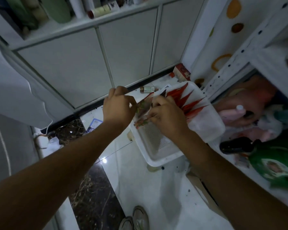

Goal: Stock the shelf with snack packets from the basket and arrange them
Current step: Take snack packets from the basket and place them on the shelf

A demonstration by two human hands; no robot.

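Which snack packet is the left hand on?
The upper green-printed packet, pinched by the left hand; the right hand holds the lower one, the rest fan in the basket.

Red with green print on packets (144, 105) pinched by left grip (117, 107) and right grip (166, 117). White, dot-perforated basket (158, 141) under both. Dark marbled band (93, 188) in white floor (140, 188) below.

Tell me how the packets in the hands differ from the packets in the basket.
The held packets are pinched by the left hand and right hand over the left rim of the basket; the basket packets lie fanned at its far end. The held packets show green print; the basket packets show only red. Both are red with pointed corners.
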